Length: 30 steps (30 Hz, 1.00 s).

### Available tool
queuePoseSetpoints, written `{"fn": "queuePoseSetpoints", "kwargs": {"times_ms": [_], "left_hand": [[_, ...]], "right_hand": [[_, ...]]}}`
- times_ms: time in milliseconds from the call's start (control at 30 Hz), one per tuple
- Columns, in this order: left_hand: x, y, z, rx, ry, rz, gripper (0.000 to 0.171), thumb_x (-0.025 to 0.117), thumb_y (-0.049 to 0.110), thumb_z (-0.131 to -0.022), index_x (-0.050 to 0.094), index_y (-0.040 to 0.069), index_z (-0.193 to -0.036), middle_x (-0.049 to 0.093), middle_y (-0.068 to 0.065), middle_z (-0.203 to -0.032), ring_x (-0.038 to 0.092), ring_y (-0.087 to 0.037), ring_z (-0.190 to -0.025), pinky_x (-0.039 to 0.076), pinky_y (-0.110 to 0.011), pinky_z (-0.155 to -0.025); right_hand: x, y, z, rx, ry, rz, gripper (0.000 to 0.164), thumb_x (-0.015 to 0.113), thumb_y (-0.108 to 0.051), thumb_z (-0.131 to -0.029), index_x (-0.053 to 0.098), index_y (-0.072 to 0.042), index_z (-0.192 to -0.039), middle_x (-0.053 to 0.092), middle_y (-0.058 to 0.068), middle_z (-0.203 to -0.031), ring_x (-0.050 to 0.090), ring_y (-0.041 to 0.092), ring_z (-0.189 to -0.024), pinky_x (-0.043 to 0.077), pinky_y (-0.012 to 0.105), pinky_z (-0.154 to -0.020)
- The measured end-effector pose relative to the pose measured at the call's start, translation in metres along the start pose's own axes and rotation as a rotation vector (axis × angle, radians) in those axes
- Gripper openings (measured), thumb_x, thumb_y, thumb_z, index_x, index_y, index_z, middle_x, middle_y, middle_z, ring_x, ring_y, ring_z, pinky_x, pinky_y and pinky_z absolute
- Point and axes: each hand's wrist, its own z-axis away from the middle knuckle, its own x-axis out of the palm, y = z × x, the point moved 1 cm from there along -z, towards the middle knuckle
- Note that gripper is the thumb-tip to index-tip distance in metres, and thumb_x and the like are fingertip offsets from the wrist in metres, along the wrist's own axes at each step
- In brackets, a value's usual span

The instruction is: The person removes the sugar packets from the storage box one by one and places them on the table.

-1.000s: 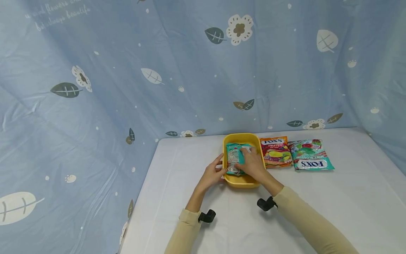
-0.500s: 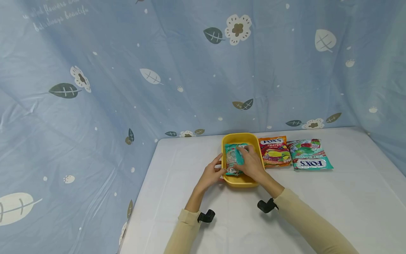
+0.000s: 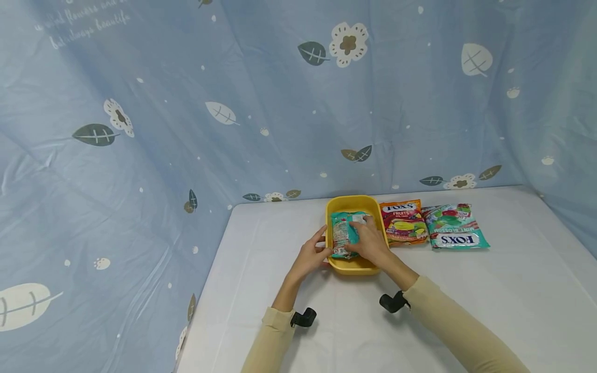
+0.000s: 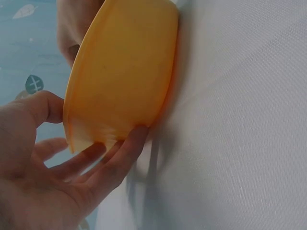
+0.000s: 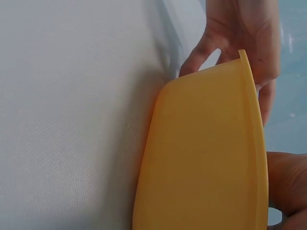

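Note:
A yellow plastic tub (image 3: 356, 203) stands on the table, and a teal candy bag (image 3: 342, 235) lies inside it, printed back up. My left hand (image 3: 310, 256) holds the tub's left side. Its fingertips (image 4: 139, 132) press the outer wall while the thumb crosses the rim. My right hand (image 3: 370, 242) reaches over the right wall and grips the bag, thumb and fingers on its upper face. It covers the bag's right part. In the right wrist view, the tub's wall (image 5: 201, 153) hides most of that hand.
Right of the tub lie an orange-red Fox's Fruits bag (image 3: 403, 223) and a teal Fox's Mint Blossom bag (image 3: 454, 228). The white table (image 3: 261, 228) meets a blue printed curtain (image 3: 280, 129) at the back and left.
The teal bag inside the tub shifts and turns slightly under my right hand, now lying straighter than half a second ago. The left hand and the tub stay nearly still.

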Motion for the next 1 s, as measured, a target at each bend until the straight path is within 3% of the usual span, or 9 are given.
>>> {"fn": "queuePoseSetpoints", "kwargs": {"times_ms": [433,667,1000], "left_hand": [[0.0014,-0.0007,-0.0007,-0.004,0.002,-0.021,0.071,0.058,0.013,-0.094,0.027,0.027,-0.156,0.051,-0.016,-0.138,0.065,-0.029,-0.112,0.064,-0.039,-0.069],[0.0012,-0.0009,-0.0008,-0.01,0.008,-0.022,0.071,0.058,0.013,-0.094,0.027,0.027,-0.156,0.052,-0.016,-0.137,0.066,-0.029,-0.112,0.064,-0.037,-0.069],[0.0011,-0.0026,-0.0008,-0.008,0.017,-0.034,0.07,0.058,0.013,-0.094,0.028,0.029,-0.155,0.052,-0.015,-0.137,0.064,-0.03,-0.116,0.064,-0.033,-0.068]], "right_hand": [[0.0,0.002,0.0032,-0.055,0.01,-0.019,0.068,0.082,-0.025,-0.079,0.055,-0.001,-0.137,0.028,0.033,-0.15,0.051,0.048,-0.122,0.049,0.06,-0.1],[-0.0017,0.0023,0.0031,-0.08,0.022,0.024,0.066,0.082,-0.027,-0.079,0.058,-0.001,-0.134,0.032,0.034,-0.148,0.058,0.047,-0.113,0.054,0.058,-0.093],[-0.0085,0.0037,0.0036,-0.145,0.064,-0.012,0.061,0.083,-0.019,-0.078,0.061,0.004,-0.129,0.037,0.032,-0.146,0.048,0.047,-0.128,0.048,0.055,-0.104]]}}
